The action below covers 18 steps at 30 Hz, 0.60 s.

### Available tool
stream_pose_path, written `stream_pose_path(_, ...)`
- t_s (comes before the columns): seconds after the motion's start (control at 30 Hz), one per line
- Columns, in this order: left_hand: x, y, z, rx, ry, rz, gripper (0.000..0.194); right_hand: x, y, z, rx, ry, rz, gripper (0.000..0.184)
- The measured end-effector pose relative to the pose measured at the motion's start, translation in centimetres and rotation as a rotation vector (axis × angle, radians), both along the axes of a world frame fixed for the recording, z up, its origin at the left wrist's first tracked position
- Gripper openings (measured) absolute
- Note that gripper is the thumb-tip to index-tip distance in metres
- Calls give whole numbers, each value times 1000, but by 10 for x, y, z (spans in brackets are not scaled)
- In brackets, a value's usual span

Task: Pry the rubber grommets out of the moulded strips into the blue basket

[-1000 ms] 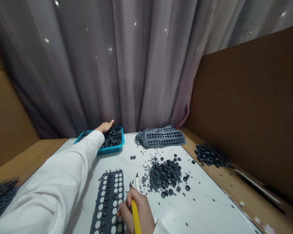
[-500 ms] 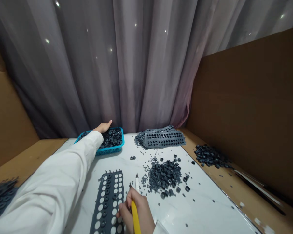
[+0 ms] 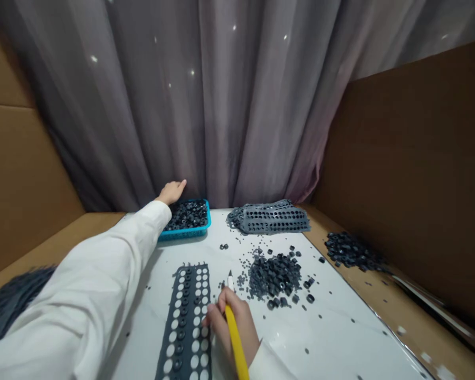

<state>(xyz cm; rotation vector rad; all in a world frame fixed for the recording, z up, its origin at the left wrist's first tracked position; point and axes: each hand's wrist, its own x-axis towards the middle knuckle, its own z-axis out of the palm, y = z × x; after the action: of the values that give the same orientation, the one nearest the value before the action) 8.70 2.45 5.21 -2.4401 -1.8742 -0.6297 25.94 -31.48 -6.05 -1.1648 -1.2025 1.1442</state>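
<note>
Far left, my left hand (image 3: pixel 172 192) is above the back of a blue basket (image 3: pixel 186 232), its thumb stretched out to the right. Its other fingers are mostly hidden. Many small black ring-like rubber parts (image 3: pixel 190 214) fill the basket. My right hand (image 3: pixel 237 322) is closed around a craft knife (image 3: pixel 236 338) with a yellow handle, its dark blade tip pointing away from me. The fingertips are at the right edge of a dark rubber sheet (image 3: pixel 190 316). White tabletop shows through the sheet's round holes, and a column of rings sits between them.
Loose black parts and bits form a pile (image 3: pixel 277 277) right of the knife. Punched-out sheets (image 3: pixel 275 217) lie stacked at the back. Another pile of parts (image 3: pixel 350 250) is on the cardboard at right. More dark sheets (image 3: pixel 16 301) lie at far left. Cardboard walls (image 3: pixel 411 158) flank the table.
My left hand has lifted a little, higher above the basket. The whole view has shifted slightly, while my right hand keeps the knife beside the sheet.
</note>
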Motion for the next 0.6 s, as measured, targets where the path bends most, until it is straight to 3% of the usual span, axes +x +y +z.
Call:
stream_pose_path(0.17, -12, -43, 43, 194, -26, -27, 48, 7, 0, 4, 82, -84, -33, 30)
stream_pose_path(0.27, -22, -89, 49, 285, 14, -232, 32, 9, 0, 5, 145, -251, -63, 28)
stream_pose_path(0.33, -29, -132, 35, 216, 97, -410, 23, 9, 0, 5, 205, -420, -64, 25)
stream_pose_path(0.43, -39, -206, -7, 10, 255, -598, 17, 7, 2, 2, 306, -612, -1, 21)
stream_pose_path(0.53, -47, -270, -51, -106, 227, -680, 16, 2, 10, -5, 353, -677, 86, 21)
stream_pose_path(0.6, -51, -299, -69, -143, 126, -675, 15, -2, 17, -9, 351, -724, 128, 20)
